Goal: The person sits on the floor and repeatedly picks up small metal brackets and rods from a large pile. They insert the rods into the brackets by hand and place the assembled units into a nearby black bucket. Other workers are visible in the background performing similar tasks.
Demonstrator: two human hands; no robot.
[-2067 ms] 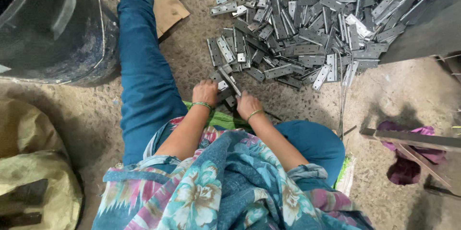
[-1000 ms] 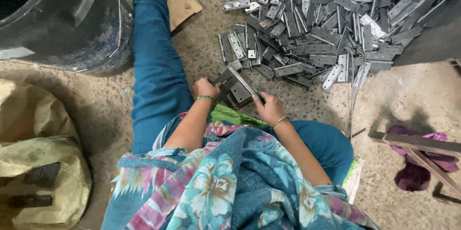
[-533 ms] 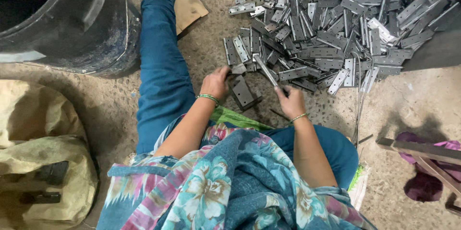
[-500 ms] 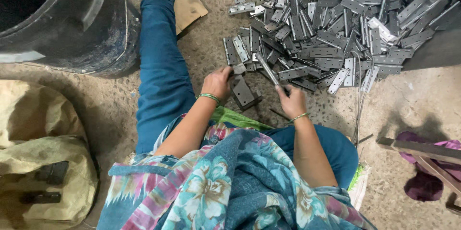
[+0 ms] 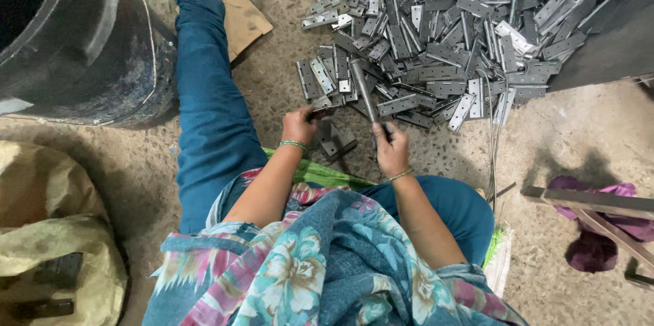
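Note:
I sit on a rough concrete floor with a big heap of grey metal hinges [image 5: 443, 33] in front of me. My right hand [image 5: 391, 151] is closed around the lower end of a metal rod-like tool [image 5: 364, 91] that points up toward the heap. My left hand [image 5: 300, 125] grips a hinge [image 5: 319, 102] at the near edge of the heap. A small block with a hinge part [image 5: 334, 141] lies on the floor between my hands.
A large black drum [image 5: 75, 40] stands at the left. A piece of cardboard [image 5: 238, 16] lies by my outstretched leg [image 5: 208, 108]. A tan sack [image 5: 54, 244] sits bottom left. A wooden frame with purple cloth [image 5: 599, 217] is at the right.
The view has shifted so the heap sits higher. My right hand has raised the rod more upright, and my left hand has reached to the hinges at the heap's edge.

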